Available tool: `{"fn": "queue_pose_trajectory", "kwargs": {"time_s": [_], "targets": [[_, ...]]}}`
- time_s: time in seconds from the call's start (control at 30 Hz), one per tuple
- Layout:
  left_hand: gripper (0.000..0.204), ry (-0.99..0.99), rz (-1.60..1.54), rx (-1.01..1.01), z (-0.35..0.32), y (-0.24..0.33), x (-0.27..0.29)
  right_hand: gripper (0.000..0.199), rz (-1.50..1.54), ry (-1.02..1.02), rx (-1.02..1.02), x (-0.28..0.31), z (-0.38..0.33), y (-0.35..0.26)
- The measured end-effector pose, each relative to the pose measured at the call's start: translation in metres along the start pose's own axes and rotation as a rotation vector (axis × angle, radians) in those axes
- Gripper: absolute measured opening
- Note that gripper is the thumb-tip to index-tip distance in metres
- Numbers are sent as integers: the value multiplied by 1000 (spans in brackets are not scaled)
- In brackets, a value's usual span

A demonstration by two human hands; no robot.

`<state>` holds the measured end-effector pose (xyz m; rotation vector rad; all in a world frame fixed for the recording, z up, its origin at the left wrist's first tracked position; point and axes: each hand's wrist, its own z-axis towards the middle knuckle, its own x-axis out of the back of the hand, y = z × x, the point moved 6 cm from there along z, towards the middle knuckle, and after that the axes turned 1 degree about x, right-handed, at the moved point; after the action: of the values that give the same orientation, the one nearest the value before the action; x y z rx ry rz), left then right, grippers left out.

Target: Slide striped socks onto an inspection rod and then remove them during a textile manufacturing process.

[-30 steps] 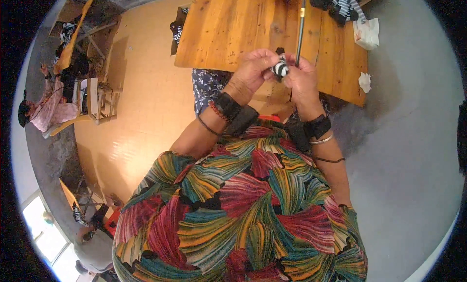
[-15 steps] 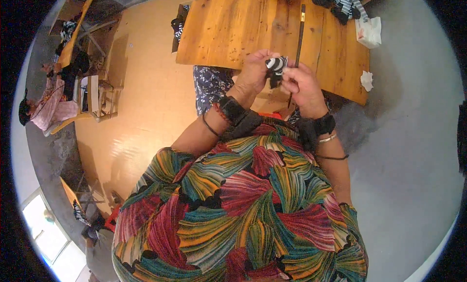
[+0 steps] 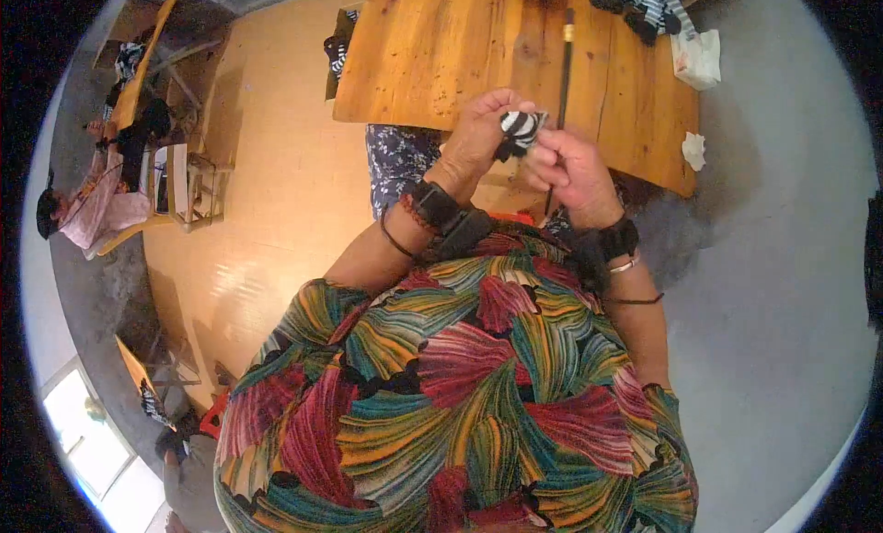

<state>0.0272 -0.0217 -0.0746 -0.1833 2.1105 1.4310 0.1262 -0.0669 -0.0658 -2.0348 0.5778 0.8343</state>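
Just off the table's near edge, my left hand (image 3: 475, 145) is closed on a small black-and-white striped knit piece (image 3: 521, 126), which looks like a sock. Its lower part is black and bunched against the fingers. My right hand (image 3: 577, 170) is closed at the piece's right side, its fingertips close to or on the knit. A long thin dark stick (image 3: 565, 82) with a gold-coloured band runs through the right hand, its upper part over the table and its lower tip below the hand. The curled right fingers partly hide their grip.
The wooden table (image 3: 432, 55) lies ahead. At its far right are a pile of striped knit pieces (image 3: 651, 7), a white tissue pack (image 3: 696, 59) and a crumpled white paper (image 3: 693, 151). A box of knit pieces (image 3: 338, 55) stands left. Another person (image 3: 115, 197) sits at a table farther left.
The striped knit piece has turned slightly between my hands. My right hand has shifted a little lower, and the stick has tilted slightly, its top moving left.
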Motion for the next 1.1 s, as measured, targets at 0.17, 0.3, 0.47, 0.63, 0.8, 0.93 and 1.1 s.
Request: {"fn": "queue_pose_trajectory", "kwargs": {"time_s": [0.17, 0.3, 0.47, 0.63, 0.8, 0.93, 1.1], "targets": [[8, 46, 149, -36, -1, -2, 8, 7, -84, -5, 5, 1, 2, 1], [19, 93, 176, -243, -18, 18, 8, 8, -42, 92, 144, 4, 4, -8], [32, -107, 104, -205, -22, 22, -13, 7, -105, 114, 201, 2, 9, -9], [21, 23, -5, -145, -7, 9, -13, 7, -109, 105, 226, -11, 14, -3], [38, -42, -521, -3, 12, -6, -7, 12, -345, 195, 283, -9, 10, -8], [17, -43, -227, -143, 2, -3, -13, 14, -204, 126, 270, -11, 8, -11], [12, -21, -134, -97, 4, -6, -8, 19, -175, 221, 246, 1, 14, -6]]}}
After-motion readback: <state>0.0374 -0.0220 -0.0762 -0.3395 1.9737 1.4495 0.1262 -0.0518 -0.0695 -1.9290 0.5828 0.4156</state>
